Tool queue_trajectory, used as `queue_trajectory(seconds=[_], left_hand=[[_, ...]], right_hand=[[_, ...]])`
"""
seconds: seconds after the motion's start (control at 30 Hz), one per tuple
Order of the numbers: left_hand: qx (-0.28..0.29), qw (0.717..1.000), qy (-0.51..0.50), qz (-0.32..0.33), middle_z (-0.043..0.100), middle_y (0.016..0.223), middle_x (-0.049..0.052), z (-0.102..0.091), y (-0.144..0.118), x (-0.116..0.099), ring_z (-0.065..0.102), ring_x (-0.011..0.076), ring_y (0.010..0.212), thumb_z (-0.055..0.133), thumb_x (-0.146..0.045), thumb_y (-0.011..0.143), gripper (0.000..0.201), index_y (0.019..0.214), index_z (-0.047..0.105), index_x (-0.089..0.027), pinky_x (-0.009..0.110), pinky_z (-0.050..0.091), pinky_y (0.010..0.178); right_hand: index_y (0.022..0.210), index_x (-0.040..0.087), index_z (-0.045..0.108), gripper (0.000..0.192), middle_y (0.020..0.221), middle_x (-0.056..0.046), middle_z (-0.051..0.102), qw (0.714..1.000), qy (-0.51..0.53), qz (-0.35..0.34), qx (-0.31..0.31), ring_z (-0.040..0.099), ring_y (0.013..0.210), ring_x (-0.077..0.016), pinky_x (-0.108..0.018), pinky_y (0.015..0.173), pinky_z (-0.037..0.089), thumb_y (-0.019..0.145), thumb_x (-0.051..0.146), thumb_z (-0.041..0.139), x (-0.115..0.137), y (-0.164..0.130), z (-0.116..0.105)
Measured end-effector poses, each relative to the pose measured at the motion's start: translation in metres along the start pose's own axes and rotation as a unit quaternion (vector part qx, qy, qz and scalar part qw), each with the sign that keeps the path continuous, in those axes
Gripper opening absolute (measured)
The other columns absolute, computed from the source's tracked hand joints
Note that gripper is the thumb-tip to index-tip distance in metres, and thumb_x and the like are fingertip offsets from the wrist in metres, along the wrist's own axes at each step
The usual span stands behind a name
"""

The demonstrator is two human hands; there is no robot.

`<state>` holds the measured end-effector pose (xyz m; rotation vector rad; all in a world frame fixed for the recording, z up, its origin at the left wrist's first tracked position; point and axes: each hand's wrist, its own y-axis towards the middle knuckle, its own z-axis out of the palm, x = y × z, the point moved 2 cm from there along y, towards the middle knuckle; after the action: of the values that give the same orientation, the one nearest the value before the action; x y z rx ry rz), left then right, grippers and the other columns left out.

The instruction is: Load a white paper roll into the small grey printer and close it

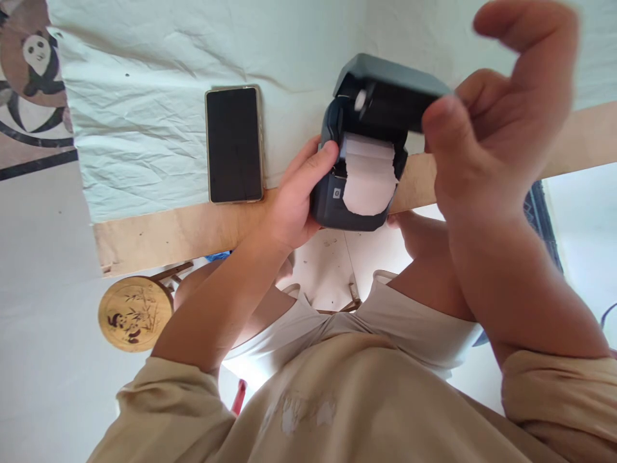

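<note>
At the table edge (pixel 159 235), just right of the phone (pixel 234 145), our left hand (pixel 294 199) grips the printer (pixel 359 161); our right hand (pixel 486 128) pinches its raised lid (pixel 390 77), paper (pixel 369 177) showing.

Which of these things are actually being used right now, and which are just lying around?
In use:
left hand gripping the label printer
right hand on its open lid
paper roll inside

Lying about:
phone on the white cloth
panda stool
</note>
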<state>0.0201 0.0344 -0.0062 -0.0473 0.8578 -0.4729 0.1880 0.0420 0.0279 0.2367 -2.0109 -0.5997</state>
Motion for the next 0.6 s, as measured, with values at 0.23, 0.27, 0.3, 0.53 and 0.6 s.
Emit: queue_trajectory(seconds=[0.23, 0.27, 0.3, 0.53, 0.6], left_hand=[[-0.004, 1.000, 0.000, -0.004, 0.063, 0.089, 0.004, -0.001, 0.000, 0.001, 0.065, 0.0166, 0.083, 0.058, -0.040, 0.085, 0.026, 0.097, 0.059, -0.017, 0.030, 0.051, 0.075], [-0.005, 1.000, 0.001, -0.005, 0.063, 0.089, 0.003, 0.000, 0.000, 0.001, 0.064, 0.0155, 0.080, 0.058, -0.040, 0.085, 0.026, 0.096, 0.058, -0.017, 0.029, 0.051, 0.073], [-0.006, 1.000, 0.003, -0.004, 0.062, 0.088, 0.003, 0.000, 0.000, 0.000, 0.063, 0.0140, 0.078, 0.058, -0.040, 0.085, 0.025, 0.096, 0.058, -0.018, 0.027, 0.051, 0.070], [0.013, 0.999, 0.030, 0.002, 0.050, 0.076, -0.002, 0.008, -0.004, -0.003, 0.052, 0.0024, 0.062, 0.053, -0.026, 0.090, 0.015, 0.101, 0.056, -0.016, 0.014, 0.045, 0.058], [0.005, 1.000, 0.028, 0.009, 0.050, 0.076, -0.002, 0.009, -0.005, -0.003, 0.051, 0.0011, 0.063, 0.051, -0.024, 0.091, 0.014, 0.100, 0.056, -0.015, 0.012, 0.043, 0.059]], right_hand=[[0.079, 0.017, 0.048, 0.020, 0.087, -0.001, 0.052, 0.994, -0.072, -0.054, -0.061, 0.059, 0.063, -0.0053, -0.022, 0.046, 0.035, 0.085, 0.033, 0.059, 0.019, 0.014, 0.000], [0.079, 0.016, 0.052, 0.015, 0.084, -0.001, 0.056, 0.988, -0.141, -0.063, -0.019, 0.057, 0.062, -0.0059, -0.023, 0.049, 0.036, 0.083, 0.030, 0.058, 0.022, 0.013, 0.001], [0.082, 0.017, 0.056, 0.011, 0.083, 0.001, 0.060, 0.974, -0.212, -0.070, 0.034, 0.055, 0.061, -0.0068, -0.024, 0.052, 0.036, 0.081, 0.027, 0.058, 0.024, 0.011, 0.003], [0.101, 0.030, 0.062, 0.027, 0.072, 0.002, 0.061, 0.854, -0.429, -0.005, 0.296, 0.057, 0.066, -0.0198, -0.027, 0.054, 0.026, 0.075, 0.038, 0.059, 0.030, 0.007, 0.008], [0.104, 0.031, 0.061, 0.036, 0.073, 0.003, 0.061, 0.871, -0.382, 0.021, 0.307, 0.054, 0.063, -0.0168, -0.030, 0.057, 0.035, 0.069, 0.036, 0.066, 0.031, 0.009, 0.005]])
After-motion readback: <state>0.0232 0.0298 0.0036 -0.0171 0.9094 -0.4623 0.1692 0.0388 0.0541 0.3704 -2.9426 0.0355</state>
